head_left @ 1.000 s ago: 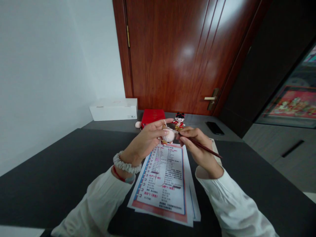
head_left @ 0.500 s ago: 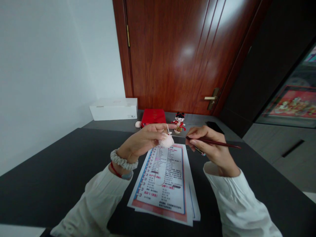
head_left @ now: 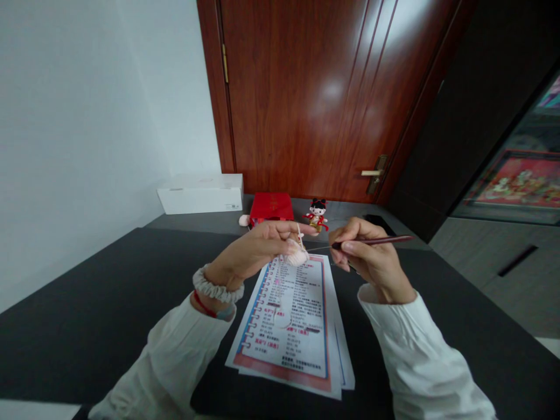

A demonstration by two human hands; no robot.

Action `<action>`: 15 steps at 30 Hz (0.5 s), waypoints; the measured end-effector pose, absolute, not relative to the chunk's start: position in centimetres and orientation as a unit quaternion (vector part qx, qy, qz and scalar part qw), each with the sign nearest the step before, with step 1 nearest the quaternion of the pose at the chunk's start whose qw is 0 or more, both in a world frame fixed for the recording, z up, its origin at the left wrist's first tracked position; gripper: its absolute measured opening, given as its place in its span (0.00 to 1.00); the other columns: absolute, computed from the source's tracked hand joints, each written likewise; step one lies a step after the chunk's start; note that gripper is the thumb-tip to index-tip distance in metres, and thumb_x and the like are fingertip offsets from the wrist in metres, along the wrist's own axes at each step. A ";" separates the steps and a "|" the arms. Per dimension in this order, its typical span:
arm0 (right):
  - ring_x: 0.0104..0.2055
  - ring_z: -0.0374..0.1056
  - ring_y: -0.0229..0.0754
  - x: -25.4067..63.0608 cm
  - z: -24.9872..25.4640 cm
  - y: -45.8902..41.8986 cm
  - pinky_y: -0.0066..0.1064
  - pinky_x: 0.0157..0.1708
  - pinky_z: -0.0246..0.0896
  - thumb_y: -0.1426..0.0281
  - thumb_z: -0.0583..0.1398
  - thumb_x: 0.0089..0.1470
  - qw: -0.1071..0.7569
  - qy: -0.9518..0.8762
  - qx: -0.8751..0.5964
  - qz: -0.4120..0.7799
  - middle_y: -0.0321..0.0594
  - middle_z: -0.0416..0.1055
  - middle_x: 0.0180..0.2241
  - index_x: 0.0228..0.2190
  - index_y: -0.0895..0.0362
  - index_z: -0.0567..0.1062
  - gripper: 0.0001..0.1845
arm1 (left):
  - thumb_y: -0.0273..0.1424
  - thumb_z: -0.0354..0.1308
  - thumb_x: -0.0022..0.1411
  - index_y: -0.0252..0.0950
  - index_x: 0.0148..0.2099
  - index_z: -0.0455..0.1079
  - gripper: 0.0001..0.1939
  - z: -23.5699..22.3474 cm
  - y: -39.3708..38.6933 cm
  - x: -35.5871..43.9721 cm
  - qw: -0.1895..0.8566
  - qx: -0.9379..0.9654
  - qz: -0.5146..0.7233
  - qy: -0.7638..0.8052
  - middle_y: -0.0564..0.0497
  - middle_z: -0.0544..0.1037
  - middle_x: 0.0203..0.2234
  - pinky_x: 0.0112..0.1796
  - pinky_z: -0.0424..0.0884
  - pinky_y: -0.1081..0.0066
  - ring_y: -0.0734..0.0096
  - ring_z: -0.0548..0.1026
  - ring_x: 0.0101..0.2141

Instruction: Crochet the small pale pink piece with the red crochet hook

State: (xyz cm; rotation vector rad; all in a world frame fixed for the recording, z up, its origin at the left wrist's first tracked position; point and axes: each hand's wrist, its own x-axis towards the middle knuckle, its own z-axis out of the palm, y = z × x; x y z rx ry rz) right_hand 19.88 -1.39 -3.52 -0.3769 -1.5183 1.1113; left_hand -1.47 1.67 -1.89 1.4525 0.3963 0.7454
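From my end I see the pale crochet piece (head_left: 296,255) above the far end of the printed sheet (head_left: 297,380), pinched in the left hand (head_left: 265,240), forefinger outstretched with yarn (head_left: 300,231) at it. The right hand (head_left: 371,256), right of the sheet's far end, grasps the crochet hook (head_left: 385,240); its thin shaft reaches toward the piece, though I can't tell whether it's in a stitch. A rounded body is formed; with yarn running up from it, I judge it unfinished, stitches remaining uncountable.
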 end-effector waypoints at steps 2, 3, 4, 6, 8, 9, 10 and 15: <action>0.16 0.58 0.32 19.5 -3.6 -1.1 0.23 0.13 0.51 0.66 0.65 0.50 0.584 -0.628 -0.170 0.486 0.31 0.70 0.18 0.24 0.56 0.69 0.11 | 0.25 0.62 0.55 0.34 0.50 0.73 0.18 -1.8 1.5 -1.2 0.613 0.665 0.376 0.202 0.53 0.73 0.26 0.32 0.63 0.74 0.76 0.70 0.27; 0.16 0.59 0.32 19.4 -3.6 -1.0 0.24 0.14 0.51 0.66 0.64 0.51 0.588 -0.626 -0.181 0.479 0.31 0.70 0.18 0.25 0.56 0.69 0.10 | 0.26 0.61 0.56 0.34 0.50 0.73 0.18 -1.7 1.4 -1.0 0.588 0.671 0.398 0.213 0.54 0.73 0.26 0.33 0.64 0.73 0.76 0.70 0.28; 0.17 0.60 0.32 19.3 -3.6 -1.0 0.24 0.15 0.53 0.67 0.64 0.52 0.592 -0.631 -0.192 0.463 0.32 0.70 0.19 0.25 0.56 0.69 0.09 | 0.25 0.61 0.56 0.35 0.51 0.72 0.18 -1.7 1.3 -0.8 0.567 0.675 0.417 0.224 0.54 0.73 0.26 0.34 0.64 0.72 0.76 0.70 0.28; 0.19 0.62 0.33 19.3 -3.6 -1.2 0.25 0.18 0.55 0.69 0.62 0.54 0.599 -0.650 -0.212 0.417 0.33 0.71 0.21 0.27 0.56 0.69 0.07 | 0.25 0.60 0.56 0.34 0.51 0.71 0.19 -1.5 1.1 -0.5 0.538 0.676 0.444 0.239 0.55 0.73 0.26 0.35 0.65 0.72 0.76 0.71 0.29; 0.21 0.63 0.33 19.3 -3.6 -1.6 0.26 0.20 0.57 0.70 0.62 0.55 0.605 -0.670 -0.227 0.366 0.33 0.71 0.23 0.28 0.56 0.70 0.06 | 0.24 0.59 0.55 0.33 0.51 0.71 0.19 -1.3 0.9 -0.3 0.521 0.676 0.457 0.248 0.55 0.73 0.25 0.35 0.66 0.72 0.75 0.71 0.29; 0.22 0.63 0.34 19.3 -3.6 -1.9 0.27 0.21 0.57 0.71 0.61 0.55 0.607 -0.679 -0.234 0.341 0.33 0.70 0.23 0.28 0.55 0.70 0.05 | 0.24 0.59 0.55 0.33 0.51 0.71 0.19 -1.2 0.9 -0.2 0.513 0.679 0.461 0.251 0.55 0.73 0.25 0.35 0.66 0.71 0.75 0.71 0.29; 0.23 0.64 0.34 19.3 -3.6 -2.1 0.27 0.22 0.57 0.71 0.61 0.56 0.608 -0.688 -0.241 0.315 0.33 0.70 0.24 0.29 0.55 0.71 0.04 | 0.24 0.59 0.55 0.33 0.51 0.70 0.19 -1.1 0.8 -0.2 0.504 0.683 0.464 0.253 0.55 0.73 0.25 0.34 0.66 0.71 0.75 0.71 0.28; 0.25 0.66 0.35 18.7 -3.3 -3.0 0.29 0.25 0.60 0.71 0.59 0.57 0.593 -0.733 -0.289 0.167 0.34 0.71 0.26 0.30 0.54 0.70 0.04 | 0.25 0.58 0.56 0.32 0.51 0.70 0.18 -0.9 0.6 0.1 0.474 0.694 0.477 0.257 0.56 0.72 0.22 0.34 0.67 0.71 0.75 0.71 0.27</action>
